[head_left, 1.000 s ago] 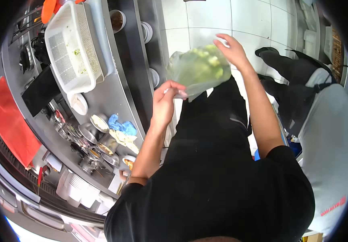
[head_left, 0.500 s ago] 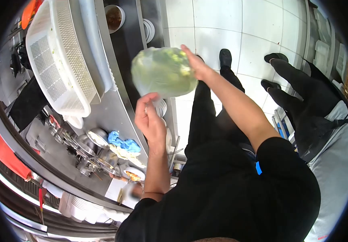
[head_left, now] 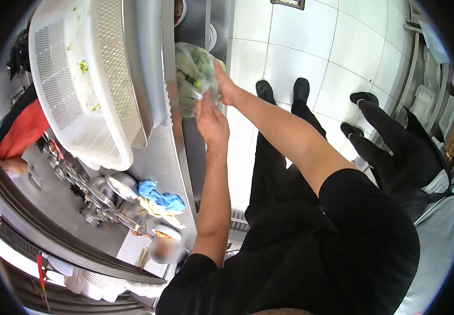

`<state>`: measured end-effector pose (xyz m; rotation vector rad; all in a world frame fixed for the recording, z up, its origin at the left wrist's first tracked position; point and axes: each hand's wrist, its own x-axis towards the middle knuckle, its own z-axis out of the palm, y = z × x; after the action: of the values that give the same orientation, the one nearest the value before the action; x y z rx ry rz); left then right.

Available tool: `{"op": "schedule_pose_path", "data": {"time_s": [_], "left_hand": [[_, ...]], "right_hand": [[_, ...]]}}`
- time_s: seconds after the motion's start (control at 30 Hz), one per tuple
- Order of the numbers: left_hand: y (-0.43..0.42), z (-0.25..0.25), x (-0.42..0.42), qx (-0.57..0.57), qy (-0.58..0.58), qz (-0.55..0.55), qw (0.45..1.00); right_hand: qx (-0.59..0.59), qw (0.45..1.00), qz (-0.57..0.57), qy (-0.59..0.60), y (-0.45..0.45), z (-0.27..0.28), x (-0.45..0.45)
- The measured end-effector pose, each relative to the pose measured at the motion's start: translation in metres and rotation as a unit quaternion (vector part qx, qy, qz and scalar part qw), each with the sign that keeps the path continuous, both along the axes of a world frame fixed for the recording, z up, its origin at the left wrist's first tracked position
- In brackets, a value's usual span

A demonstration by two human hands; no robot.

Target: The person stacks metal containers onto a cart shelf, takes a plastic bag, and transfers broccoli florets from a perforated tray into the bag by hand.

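Observation:
A clear plastic bag [head_left: 193, 65] of chopped green vegetables is between my hands, partly over the shelf below the steel counter edge. My left hand [head_left: 212, 119] pinches the gathered plastic on the bag's near side. Against the bag's right side, my right hand [head_left: 227, 88] holds it, its fingers partly hidden. The counter's edge stands just left of the bag.
A white perforated basket [head_left: 61, 79] with green scraps stands on the counter. Blue cloth [head_left: 160, 195], metal pans [head_left: 101, 191] and a plate of food [head_left: 166, 232] lie nearer. Another person's legs [head_left: 390, 136] are at right. A red-sleeved arm [head_left: 27, 128] shows at left.
Both hands have brought the bag in toward the counter's shelf. My left hand, beside the bag before, now pinches its plastic. A red-sleeved person's arm has come into view at left.

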<state>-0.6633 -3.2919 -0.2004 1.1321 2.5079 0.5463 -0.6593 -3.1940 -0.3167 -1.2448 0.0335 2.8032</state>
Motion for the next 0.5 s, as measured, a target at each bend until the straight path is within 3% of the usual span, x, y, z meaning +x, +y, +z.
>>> {"op": "schedule_pose_path", "data": {"time_s": [0.17,0.3,0.37,0.5], "left_hand": [[0.006,0.032,-0.006,0.143,-0.132,0.172,0.966],[0.005,0.011,-0.005,0.261,-0.232,0.315,0.882],[0.0,-0.004,-0.017,0.188,-0.183,0.319,0.911],[-0.018,-0.041,-0.044,0.126,-0.038,0.314,0.94]], "right_hand": [[0.007,0.997,0.069,0.029,0.008,0.028,-0.017],[0.005,0.997,0.068,0.023,0.011,0.03,-0.051],[-0.013,0.996,0.055,0.074,0.009,0.015,-0.063],[0.048,0.988,0.14,0.04,0.015,-0.014,-0.076]]}}
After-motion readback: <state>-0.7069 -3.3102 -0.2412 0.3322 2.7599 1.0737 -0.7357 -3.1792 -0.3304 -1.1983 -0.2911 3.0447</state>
